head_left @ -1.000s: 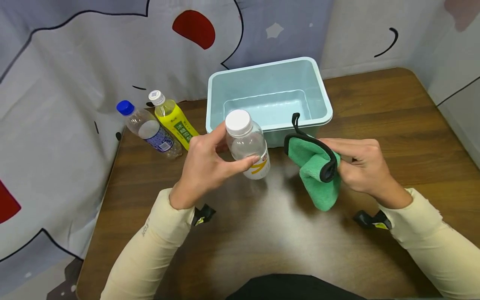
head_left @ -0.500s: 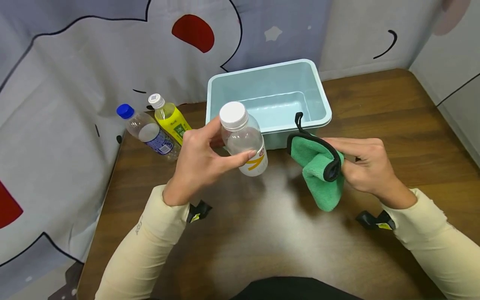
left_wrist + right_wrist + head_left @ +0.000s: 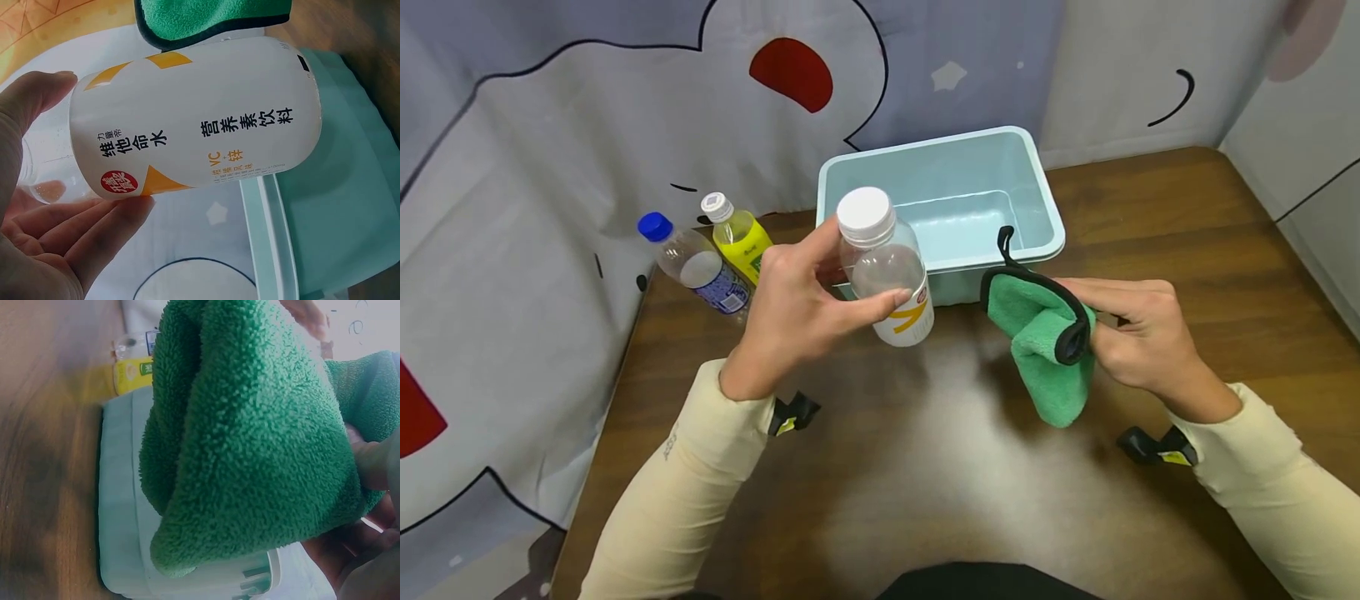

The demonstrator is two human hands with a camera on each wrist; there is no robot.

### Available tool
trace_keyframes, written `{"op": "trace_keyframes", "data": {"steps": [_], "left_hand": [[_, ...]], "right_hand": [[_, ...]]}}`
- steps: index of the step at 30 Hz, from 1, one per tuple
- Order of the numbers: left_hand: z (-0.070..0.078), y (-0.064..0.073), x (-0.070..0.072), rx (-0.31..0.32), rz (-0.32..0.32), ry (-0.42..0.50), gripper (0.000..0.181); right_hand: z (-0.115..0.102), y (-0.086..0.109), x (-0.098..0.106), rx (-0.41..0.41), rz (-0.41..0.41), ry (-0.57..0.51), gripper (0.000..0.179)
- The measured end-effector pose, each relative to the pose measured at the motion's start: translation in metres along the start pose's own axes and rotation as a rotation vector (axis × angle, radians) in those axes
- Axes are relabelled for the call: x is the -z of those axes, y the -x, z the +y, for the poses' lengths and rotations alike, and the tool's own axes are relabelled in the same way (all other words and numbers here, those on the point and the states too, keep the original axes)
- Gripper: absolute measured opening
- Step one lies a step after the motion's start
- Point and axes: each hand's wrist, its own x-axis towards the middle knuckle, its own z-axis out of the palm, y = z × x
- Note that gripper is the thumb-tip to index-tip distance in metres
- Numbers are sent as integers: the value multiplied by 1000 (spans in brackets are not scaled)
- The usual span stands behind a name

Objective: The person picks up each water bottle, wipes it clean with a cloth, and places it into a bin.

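My left hand (image 3: 801,308) grips a clear plastic bottle (image 3: 891,271) with a white cap and a white label with orange marks. In the left wrist view the bottle's label (image 3: 194,119) faces the camera, and the thumb and fingers hold the clear upper part. The bottle is off the table, in front of the blue-green bin. To its right my right hand (image 3: 1138,337) pinches a green cloth (image 3: 1045,350) with black edging and a small loop. The cloth (image 3: 262,444) hangs down and covers much of the right wrist view. Bottle and cloth are apart.
A pale blue-green plastic bin (image 3: 1037,183) stands at the back of the wooden table (image 3: 1150,208). At the back left are a blue-capped bottle (image 3: 703,267) and a yellow drink bottle (image 3: 741,242), partly behind my left hand. A patterned curtain (image 3: 587,150) hangs behind.
The left hand has tilted the bottle slightly and moved it a little left and up. The right hand with the cloth has shifted slightly right.
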Motion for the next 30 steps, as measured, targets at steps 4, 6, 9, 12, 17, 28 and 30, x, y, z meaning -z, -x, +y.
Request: {"op": "trace_keyframes", "data": {"steps": [4, 6, 9, 12, 17, 28, 30], "left_hand": [[-1, -2, 1, -5, 7, 16, 64], [-2, -4, 2, -4, 15, 19, 63], [-2, -6, 4, 3, 26, 22, 63], [-2, -7, 5, 15, 29, 19, 64], [-4, -9, 8, 35, 34, 25, 62], [-7, -16, 14, 21, 59, 45, 63], [-6, -16, 15, 21, 62, 47, 64]], "right_hand": [[0, -1, 0, -1, -1, 2, 38], [-1, -2, 0, 0, 3, 4, 40], [-1, -3, 0, 6, 12, 11, 40], [-2, -3, -1, 14, 14, 11, 39], [-2, -3, -2, 19, 20, 5, 38], [-3, -3, -1, 25, 38, 3, 35], [-3, -3, 0, 28, 41, 3, 33]]}}
